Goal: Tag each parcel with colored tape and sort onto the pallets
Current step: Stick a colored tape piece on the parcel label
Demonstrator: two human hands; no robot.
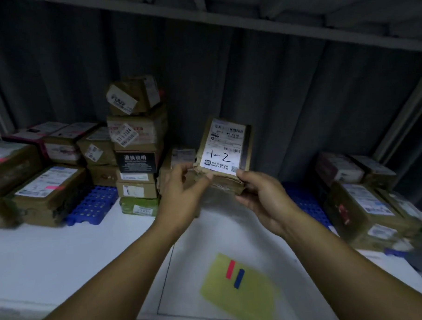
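Note:
A small brown cardboard parcel [225, 147] with a white shipping label marked "1-2" is held up above the white table, tilted toward me. My left hand [182, 192] pinches its lower left corner with thumb and fingers. My right hand [260, 196] grips its lower right corner from below. On the table in front of me lies a yellow sheet [240, 294] carrying a red tape strip [230, 269] and a blue tape strip [239, 278] side by side.
A blue pallet [93, 206] at the left holds several parcels, some with pink tags. A tall stack of boxes [136, 143] stands at centre back. Another blue pallet [306, 201] at the right bears more parcels [361, 201]. A shelf board runs overhead.

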